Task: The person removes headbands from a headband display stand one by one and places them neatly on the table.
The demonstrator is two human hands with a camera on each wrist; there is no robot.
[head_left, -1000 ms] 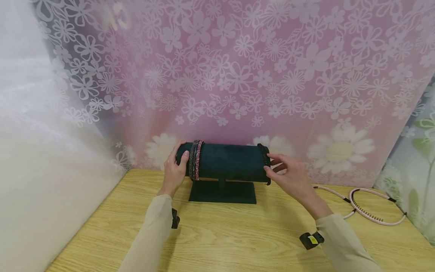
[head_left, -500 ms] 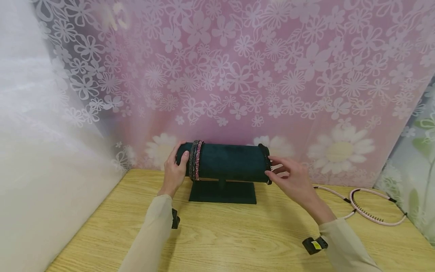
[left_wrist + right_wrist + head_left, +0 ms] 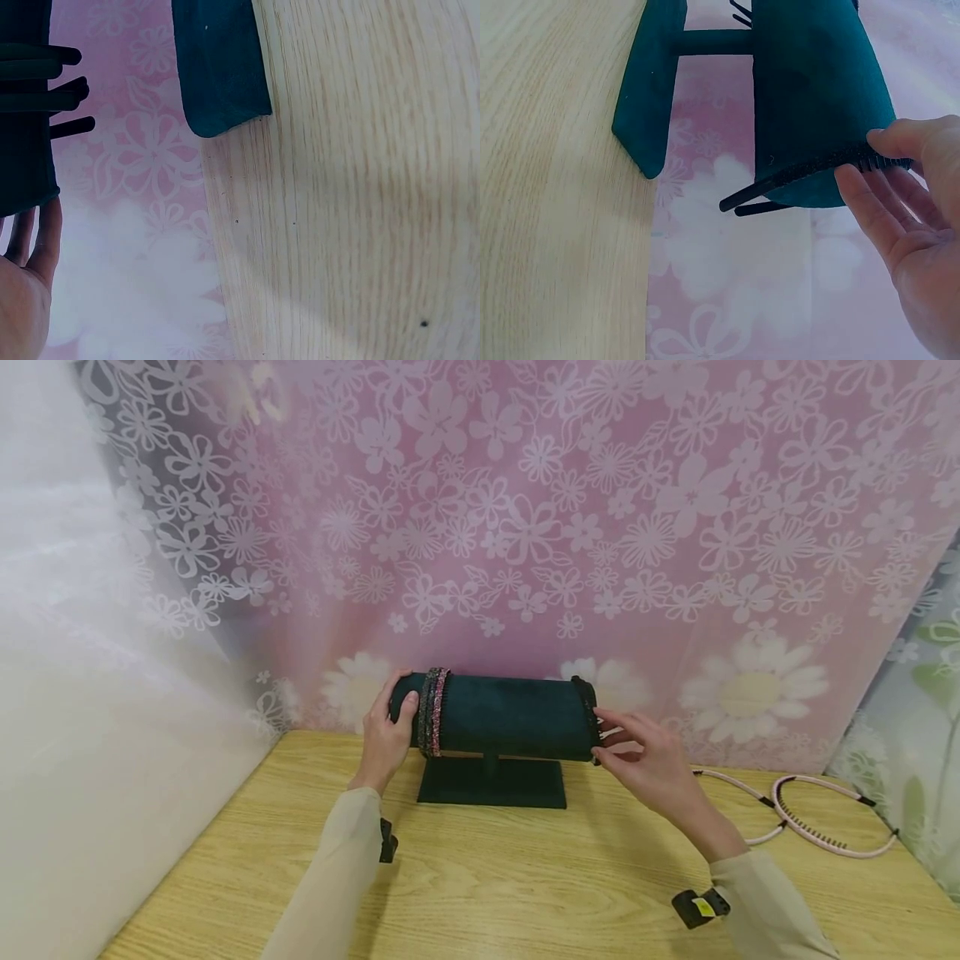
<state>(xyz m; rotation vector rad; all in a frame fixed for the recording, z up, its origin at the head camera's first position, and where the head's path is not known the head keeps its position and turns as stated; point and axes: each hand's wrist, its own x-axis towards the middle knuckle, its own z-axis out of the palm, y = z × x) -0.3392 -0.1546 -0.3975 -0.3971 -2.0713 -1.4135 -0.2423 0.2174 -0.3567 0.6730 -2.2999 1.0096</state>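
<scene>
A dark teal velvet headband display stand [image 3: 517,718] has a horizontal roll above a flat base. My left hand [image 3: 386,739] grips the roll's left end, thumb in front and fingers over the top. Beside that thumb, several glittery toothed headbands [image 3: 433,714], grey and pink, encircle the roll. At the opposite end, my right hand [image 3: 652,764] pinches a black toothed headband [image 3: 810,166] between thumb and finger. In the right wrist view this headband still lies across the roll's end, its tips sticking out past the side. The left wrist view shows headband tips [image 3: 71,129] below the roll.
Two pink headbands [image 3: 832,847] lie overlapping on the wooden table [image 3: 517,885] at the right, partly behind my right forearm. A pink floral curtain [image 3: 525,527] hangs close behind the stand, and a whitish sheet [image 3: 112,693] flanks the left side.
My right hand has shifted slightly right and down, and the black headband has slid a little toward the roll's right end. The left hand and stand keep their places.
</scene>
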